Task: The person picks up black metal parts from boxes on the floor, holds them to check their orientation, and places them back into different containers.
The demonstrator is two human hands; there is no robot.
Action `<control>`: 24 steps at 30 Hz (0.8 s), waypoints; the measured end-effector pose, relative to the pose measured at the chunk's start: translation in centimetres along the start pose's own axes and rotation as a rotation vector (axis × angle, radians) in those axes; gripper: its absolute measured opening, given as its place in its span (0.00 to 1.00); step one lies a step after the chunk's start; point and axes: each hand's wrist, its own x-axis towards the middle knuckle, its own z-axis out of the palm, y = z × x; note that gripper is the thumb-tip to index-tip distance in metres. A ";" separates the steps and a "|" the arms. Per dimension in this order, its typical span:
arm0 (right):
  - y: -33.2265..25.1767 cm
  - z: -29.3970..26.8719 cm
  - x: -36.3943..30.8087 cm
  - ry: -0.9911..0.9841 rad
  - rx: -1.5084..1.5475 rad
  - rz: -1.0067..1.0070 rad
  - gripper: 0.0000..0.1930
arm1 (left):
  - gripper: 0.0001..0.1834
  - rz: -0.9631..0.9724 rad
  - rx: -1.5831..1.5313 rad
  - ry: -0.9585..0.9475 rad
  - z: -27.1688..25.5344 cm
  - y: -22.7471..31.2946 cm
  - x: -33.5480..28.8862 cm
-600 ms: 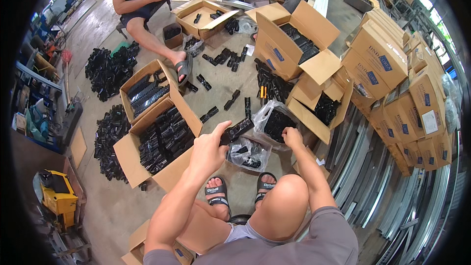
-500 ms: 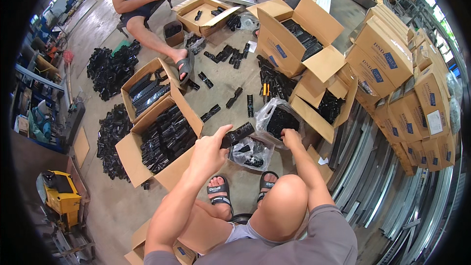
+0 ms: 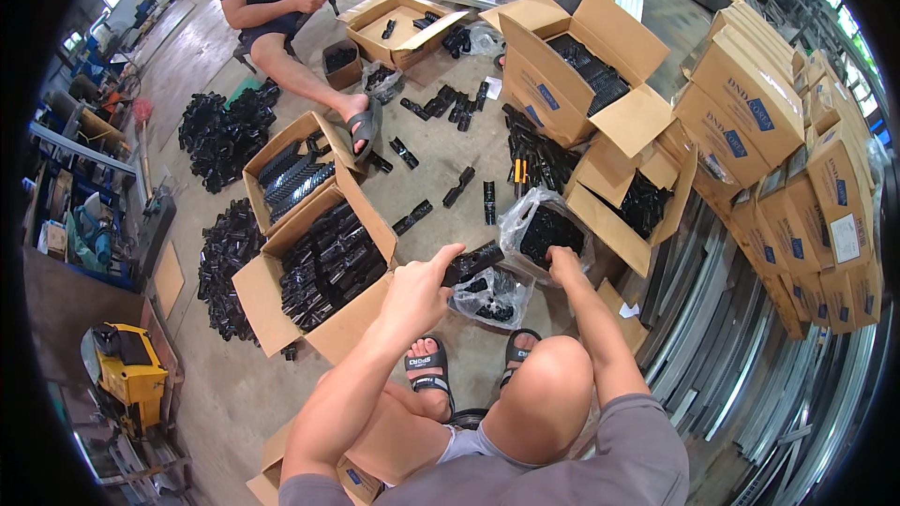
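My left hand is closed round one end of a short black ribbed connector piece, its thumb or finger raised along the near side. The piece points away to the right, above a smaller clear plastic bag with black parts in it. My right hand reaches down into the mouth of a fuller clear plastic bag of small black parts. Its fingers are bent together among the parts; the tips are hidden, so whatever they pinch cannot be made out.
An open carton of black connectors stands to my left, beside black heaps. Loose connectors lie on the floor ahead. Open cartons, stacked cartons and metal profiles are at right. Two people sit at the far side.
The whole view has shifted slightly, so things appear a little further right. Both my hands keep nearly the same places. The person at far left has brought their hands lower and together.
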 end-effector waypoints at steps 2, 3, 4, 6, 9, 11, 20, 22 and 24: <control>-0.3 -0.3 -0.4 0.259 0.059 0.006 0.11 | 0.35 0.028 0.027 0.031 0.1 0.2 -0.1; -0.9 -1.2 -0.4 0.263 0.058 -0.005 0.11 | 0.35 0.056 0.050 0.056 0.2 0.2 -0.2; -1.9 -2.9 -1.0 0.385 0.230 -0.110 0.10 | 0.35 0.063 0.078 0.053 0.6 -0.2 -0.1; -4.9 -7.1 -2.9 0.497 0.396 -0.227 0.09 | 0.35 0.072 0.106 0.055 0.8 -0.6 -0.2; -11.4 -13.5 -7.7 0.441 0.778 -0.467 0.08 | 0.35 0.098 0.138 0.034 1.7 -1.2 -0.1; -15.3 -16.9 -11.3 0.350 0.732 -0.596 0.08 | 0.35 0.109 0.146 0.026 2.2 -1.5 -0.3; -19.7 -17.6 -13.5 0.408 0.224 -1.051 0.08 | 0.38 0.175 0.149 0.078 1.4 -0.1 -0.9; -19.9 -17.6 -13.7 0.399 0.204 -1.049 0.09 | 0.38 0.201 0.132 0.100 1.1 -0.2 -1.2; -20.4 -17.8 -14.0 0.394 0.182 -1.044 0.09 | 0.38 0.200 0.128 0.106 0.8 -0.5 -1.5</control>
